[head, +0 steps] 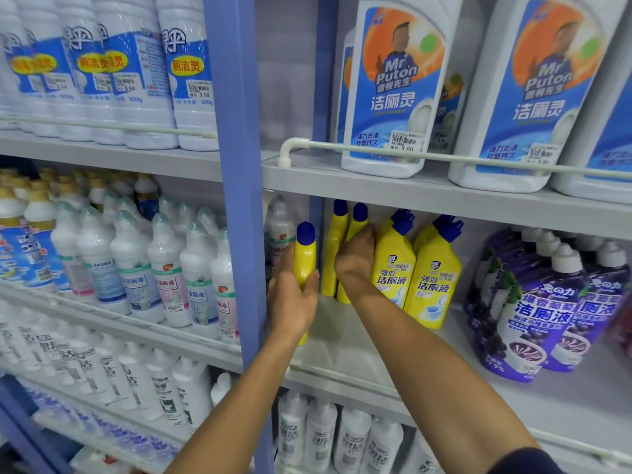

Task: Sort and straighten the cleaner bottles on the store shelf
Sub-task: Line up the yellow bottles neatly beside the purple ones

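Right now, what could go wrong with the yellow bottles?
The left hand grips a yellow bottle near the front of the shelf; it might slip off. The right hand grips a second bottle tight against the labelled bottles; a shove could tip them over.

— How many yellow bottles (pixel 433 285) do you make it, just right of the blue post (pixel 232 165)?
— Five I can count plainly, one of them in my left hand (pixel 292 302). Two more yellow shoulders show behind the front pair.
— And the big white Mr Puton bottles (pixel 393 97), up right of the post?
— Three along the front, the last cut by the edge, and two more behind.
— Purple bottles (pixel 523 319), further right?
— Two labels face me. The rest crowd behind, too packed to count.
— Up left of the post?
— About five white bottles with blue labels (pixel 191 70) in front. They overlap, so I can't swear to it.
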